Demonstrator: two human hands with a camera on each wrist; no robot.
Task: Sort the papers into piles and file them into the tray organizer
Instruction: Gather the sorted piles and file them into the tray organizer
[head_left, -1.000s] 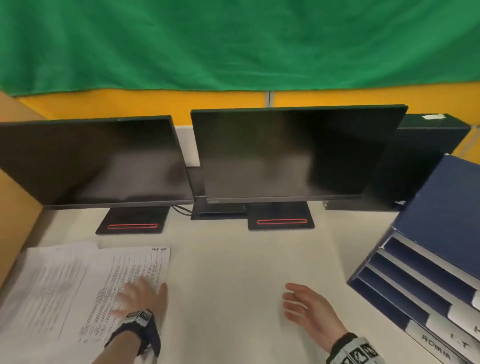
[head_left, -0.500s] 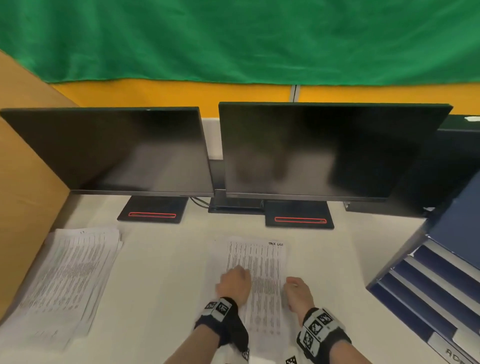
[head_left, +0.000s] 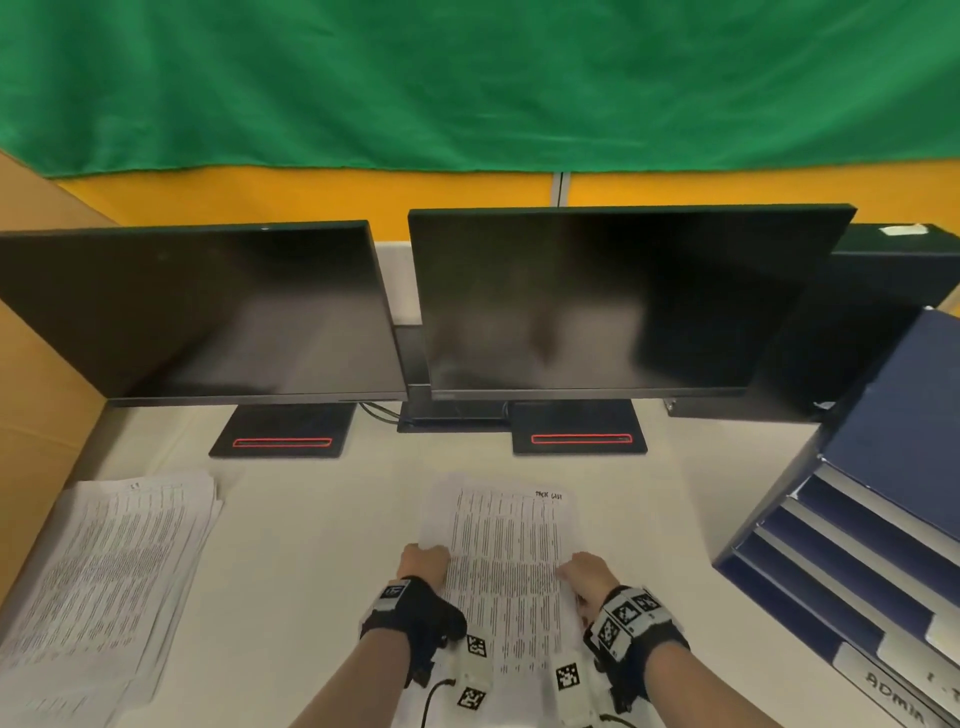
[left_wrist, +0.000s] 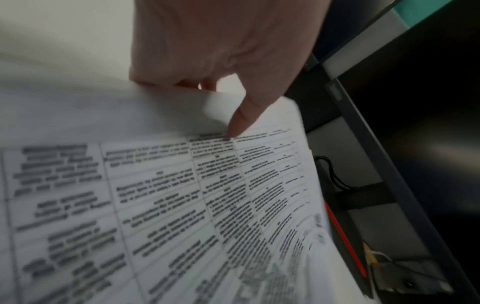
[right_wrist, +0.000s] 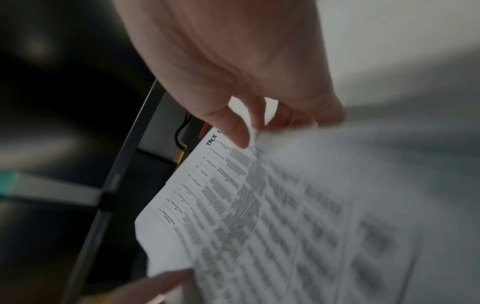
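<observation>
A printed sheet (head_left: 506, 561) with a table of text and a handwritten heading lies in front of me on the white desk. My left hand (head_left: 425, 564) pinches its left edge, thumb on top and fingers beneath, as the left wrist view shows on the same sheet (left_wrist: 182, 195). My right hand (head_left: 584, 574) pinches the right edge; the right wrist view shows that edge of the sheet (right_wrist: 259, 205) curling between thumb and fingers. A stack of printed papers (head_left: 104, 582) lies at the left. The blue tray organizer (head_left: 857, 545) stands at the right, its slots labelled.
Two dark monitors (head_left: 597, 301) on black stands fill the back of the desk, with cables between them. A cardboard panel (head_left: 41, 389) borders the left side. A dark box (head_left: 893, 270) sits behind the organizer. Bare desk lies between the stack and the held sheet.
One sheet came off the left stack and slid to the middle of the desk. Both hands closed onto its side edges, and the right edge now lifts slightly.
</observation>
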